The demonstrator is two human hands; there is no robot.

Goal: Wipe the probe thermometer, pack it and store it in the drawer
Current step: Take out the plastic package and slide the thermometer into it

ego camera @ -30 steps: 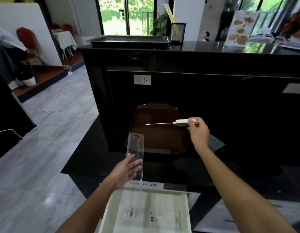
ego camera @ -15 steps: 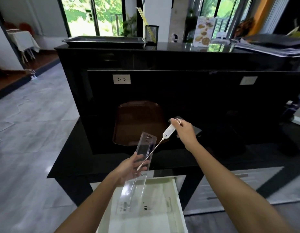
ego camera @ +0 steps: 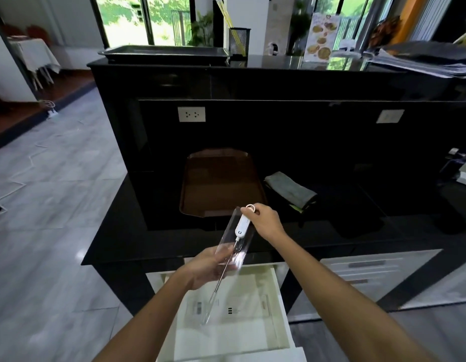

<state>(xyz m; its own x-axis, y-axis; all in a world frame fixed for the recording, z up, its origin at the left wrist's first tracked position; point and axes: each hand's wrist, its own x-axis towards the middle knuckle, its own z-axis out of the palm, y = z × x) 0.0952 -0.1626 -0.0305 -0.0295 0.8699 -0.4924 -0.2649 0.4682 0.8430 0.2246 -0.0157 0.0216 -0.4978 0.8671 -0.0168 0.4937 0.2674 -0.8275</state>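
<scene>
Now probe thermometer (ego camera: 242, 224) lies along clear case (ego camera: 235, 240), formerly apart.

Both arms extended forward, hands close together.
My left hand (ego camera: 210, 265) is cupped palm-up, fingers curled in a grip; my right hand (ego camera: 264, 220) sits higher, fingertips pinched.

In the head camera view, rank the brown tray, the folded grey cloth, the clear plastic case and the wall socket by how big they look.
1. brown tray
2. clear plastic case and folded grey cloth: they look alike, and the case is nearer the camera, so unranked
3. wall socket
</scene>
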